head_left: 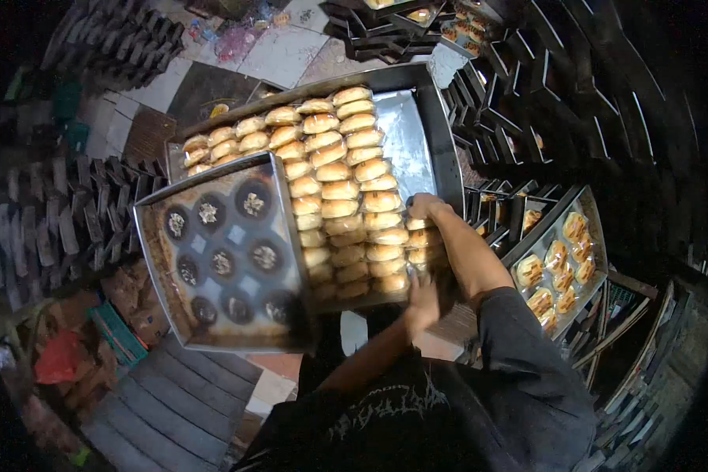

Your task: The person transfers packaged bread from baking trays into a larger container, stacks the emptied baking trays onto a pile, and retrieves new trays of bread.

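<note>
A large metal tray [448, 149] holds rows of golden buns [340, 191] in clear plastic wrap. At the tray's right side, my right hand [429, 208] is closed at the far end of a short row of wrapped buns [423, 238], its fingers curled down against them. My left hand [422, 303] is at the near end of that same row, by the tray's front edge. Motion smears its fingers, so their grip is unclear. Bare metal shows in the tray beyond my right hand.
A smaller baking pan [157, 271] with round hollows and crumbs overlaps the large tray's left side. On the right, another tray [598, 236] holds wrapped, brown-striped buns. Stacks of dark trays [558, 94] stand at the right and left. A green crate [118, 334] lies lower left.
</note>
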{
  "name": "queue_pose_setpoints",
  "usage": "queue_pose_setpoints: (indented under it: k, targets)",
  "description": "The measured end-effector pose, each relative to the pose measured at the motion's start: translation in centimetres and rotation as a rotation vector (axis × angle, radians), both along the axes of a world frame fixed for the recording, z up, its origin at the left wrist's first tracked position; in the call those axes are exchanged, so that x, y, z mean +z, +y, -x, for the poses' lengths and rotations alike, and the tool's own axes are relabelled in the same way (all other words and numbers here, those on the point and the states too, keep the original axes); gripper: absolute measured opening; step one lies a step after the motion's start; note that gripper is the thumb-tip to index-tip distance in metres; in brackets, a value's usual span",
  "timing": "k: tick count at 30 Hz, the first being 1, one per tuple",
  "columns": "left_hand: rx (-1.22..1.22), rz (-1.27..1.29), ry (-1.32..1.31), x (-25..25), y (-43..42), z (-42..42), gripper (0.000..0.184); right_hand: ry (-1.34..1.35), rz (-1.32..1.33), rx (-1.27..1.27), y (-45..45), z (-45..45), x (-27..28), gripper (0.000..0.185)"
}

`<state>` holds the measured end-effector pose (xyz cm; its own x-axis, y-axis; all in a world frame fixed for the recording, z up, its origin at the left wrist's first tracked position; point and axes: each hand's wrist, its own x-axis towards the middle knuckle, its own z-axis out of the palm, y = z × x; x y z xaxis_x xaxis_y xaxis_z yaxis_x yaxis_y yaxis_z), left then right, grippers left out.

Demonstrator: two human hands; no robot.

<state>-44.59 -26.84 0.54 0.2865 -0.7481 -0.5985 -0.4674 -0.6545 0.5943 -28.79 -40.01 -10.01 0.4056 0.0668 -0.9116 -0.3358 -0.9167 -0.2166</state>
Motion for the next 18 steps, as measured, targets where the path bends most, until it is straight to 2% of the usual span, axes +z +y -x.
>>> queue_pose_setpoints:
  k: [1, 2, 4, 5, 6, 7, 8, 10, 11, 12, 13, 14, 15, 16, 17, 18]
  targets:
    - [-0.367, -0.256, 0.003, 2.7, -0.5, -2.8, 0.053, -0.09, 0.074, -0.099, 0.2, -0.1, 1.6, 0.039]
    - [-0.37, -0.252, -0.013, 2.8, 0.8, -2.3, 0.053, -0.18, 0.145, -0.195, 0.3, -0.3, 3.1, 0.039]
    - [0.158, 0.296, 0.006, 3.9, 6.2, -0.4, 0.052, -0.309, 0.093, -0.22, 0.5, -0.3, 6.9, 0.036]
    - [0.185, 0.481, -0.054, 5.8, 9.8, -0.6, 0.055, -0.485, 0.059, -0.326, 0.4, 0.4, 7.3, 0.033]
    - [0.146, 0.561, -0.044, 7.6, 13.7, -1.6, 0.051, -0.664, 0.032, -0.426, 0.2, 1.1, 7.8, 0.031]
    - [0.257, 0.533, 0.125, 10.1, 18.2, -3.1, 0.049, -0.893, -0.061, -0.638, 0.7, 2.2, 9.3, 0.03]
    - [0.498, 0.496, -0.053, 9.6, 25.0, -4.0, 0.042, -1.123, -0.164, -0.839, 2.5, 3.6, 12.0, 0.029]
    - [1.047, 0.426, -0.334, 8.7, 38.7, -5.7, 0.029, -1.3, -0.098, -0.934, 8.4, 8.2, 18.0, 0.026]
    - [1.233, 0.241, -0.542, 7.7, 45.1, -7.6, 0.033, -1.131, -0.033, -1.024, 12.3, 10.9, 19.0, 0.031]
    - [1.281, -0.014, -0.553, 6.1, 50.1, -9.0, 0.038, -1.044, -0.075, -1.053, 16.3, 13.9, 16.9, 0.035]
    - [1.287, -0.204, -0.351, 4.8, 54.4, -9.8, 0.042, -0.716, -0.194, -1.002, 20.5, 15.5, 18.3, 0.046]
    - [1.266, -0.252, -0.087, 3.9, 59.4, -10.9, 0.047, -1.258, -0.164, -0.569, 29.4, 17.2, 12.4, 0.052]
    - [1.192, -0.23, 0.155, 3.4, 61.3, -11.1, 0.052, -1.029, -0.18, -0.758, 31.0, 17.5, 11.0, 0.045]
    - [1.375, 0.067, 0.201, 9.2, 60.1, -10.2, 0.054, -0.799, -0.165, -0.937, 32.7, 17.7, 9.6, 0.039]
    - [1.265, 0.167, 0.026, -5.9, 64.8, -9.8, 0.06, -0.699, -0.278, -1.21, 34.7, 17.6, 14.4, 0.028]
    - [1.333, 0.333, 0.148, -0.4, 64.1, -9.7, 0.047, -0.871, -0.271, -1.21, 34.3, 17.9, 12.5, 0.02]
